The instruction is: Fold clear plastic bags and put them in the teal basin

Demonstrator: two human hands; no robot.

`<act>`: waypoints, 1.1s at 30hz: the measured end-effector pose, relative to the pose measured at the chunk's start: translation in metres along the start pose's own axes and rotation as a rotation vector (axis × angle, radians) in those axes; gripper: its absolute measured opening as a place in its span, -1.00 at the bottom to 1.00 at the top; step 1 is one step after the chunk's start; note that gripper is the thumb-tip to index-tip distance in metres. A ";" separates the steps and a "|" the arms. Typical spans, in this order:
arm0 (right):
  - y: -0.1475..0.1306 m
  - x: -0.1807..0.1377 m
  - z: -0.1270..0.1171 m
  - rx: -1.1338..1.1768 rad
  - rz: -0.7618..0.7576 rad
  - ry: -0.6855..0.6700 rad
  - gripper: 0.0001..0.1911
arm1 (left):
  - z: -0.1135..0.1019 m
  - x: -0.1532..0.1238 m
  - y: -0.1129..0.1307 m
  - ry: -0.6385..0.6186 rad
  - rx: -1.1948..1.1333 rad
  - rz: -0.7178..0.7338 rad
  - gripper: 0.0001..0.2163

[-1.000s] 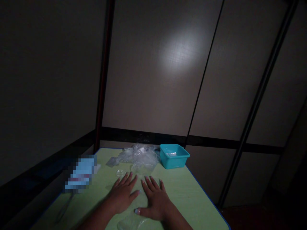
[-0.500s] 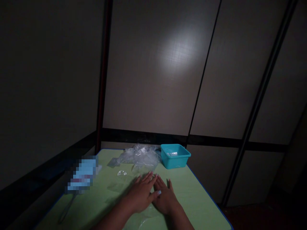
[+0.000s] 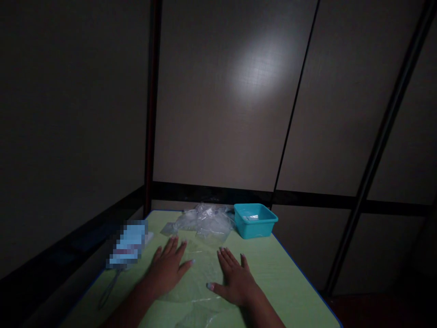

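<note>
A clear plastic bag (image 3: 200,278) lies spread flat on the green table, its edges hard to make out against the top. My left hand (image 3: 167,269) rests palm down at the bag's left side, fingers stretched and thumb out. On the right side my right hand (image 3: 235,278) also lies palm down, with its thumb pointing inward over the plastic. Neither hand grips anything. Beyond the fingertips sits a crumpled heap of clear plastic bags (image 3: 208,221).
A turquoise plastic basin (image 3: 256,223) stands at the table's back right, with something pale inside. At the left edge lies a blurred-out blue item (image 3: 128,243) with a cord loop (image 3: 109,289). Dark panelled wall (image 3: 218,114) rises behind the green table (image 3: 287,282).
My hands have moved apart from nearly touching at the middle, the left one sliding left across the plastic. The flat bag now shows between them. The view has shifted slightly.
</note>
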State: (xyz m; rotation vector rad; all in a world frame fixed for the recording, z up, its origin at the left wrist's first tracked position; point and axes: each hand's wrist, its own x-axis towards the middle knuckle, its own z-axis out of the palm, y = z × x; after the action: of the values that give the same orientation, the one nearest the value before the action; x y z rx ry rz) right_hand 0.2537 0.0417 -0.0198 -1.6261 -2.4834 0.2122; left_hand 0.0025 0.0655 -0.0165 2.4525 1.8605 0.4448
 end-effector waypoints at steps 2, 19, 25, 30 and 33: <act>-0.001 0.000 -0.001 0.004 0.002 -0.008 -0.12 | -0.002 -0.005 0.011 -0.035 -0.060 0.129 -0.40; -0.010 -0.001 -0.012 0.080 0.097 0.007 -0.45 | -0.031 -0.080 0.009 -0.188 -0.252 0.426 -0.33; -0.009 -0.002 -0.013 0.087 0.102 0.010 -0.46 | -0.028 -0.094 0.014 -0.212 -0.301 0.437 -0.57; -0.013 -0.003 -0.016 0.065 0.095 0.012 -0.48 | -0.032 -0.092 0.016 -0.242 -0.336 0.515 -0.68; -0.015 -0.007 -0.018 0.070 0.073 0.017 -0.47 | -0.022 -0.090 0.012 -0.307 -0.341 0.597 -0.72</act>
State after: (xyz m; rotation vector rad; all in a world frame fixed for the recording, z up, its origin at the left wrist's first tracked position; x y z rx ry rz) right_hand 0.2471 0.0297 0.0005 -1.6843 -2.3786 0.2895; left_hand -0.0132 -0.0266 -0.0114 2.5982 0.8419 0.3339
